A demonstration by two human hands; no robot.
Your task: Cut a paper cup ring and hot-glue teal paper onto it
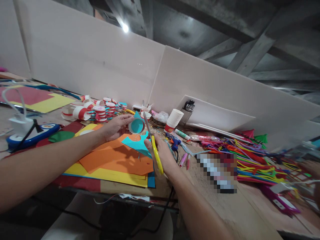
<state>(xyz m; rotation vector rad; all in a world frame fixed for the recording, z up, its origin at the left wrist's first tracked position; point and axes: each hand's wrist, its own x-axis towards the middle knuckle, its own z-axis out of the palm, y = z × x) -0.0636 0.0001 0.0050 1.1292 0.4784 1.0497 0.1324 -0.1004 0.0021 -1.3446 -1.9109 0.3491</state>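
My left hand [117,127] is closed round a short paper cup ring with a teal disc [136,125] over its mouth, held above the table. My right hand [160,151] grips yellow-handled scissors [153,143], blades pointing up toward the disc's right edge. A loose teal paper offcut [138,144] hangs just below the disc, beside the scissors. Under both hands lie orange paper sheets [112,159] on yellow sheets [105,173] and a blue one.
A stack of white paper cups [173,120] and a dark bottle [188,110] stand behind. Cut cup rings [98,111] are piled at back left. Coloured pipe cleaners [250,156], markers [184,160] and a blue glue gun [175,142] lie right. White foam boards [100,60] wall the table.
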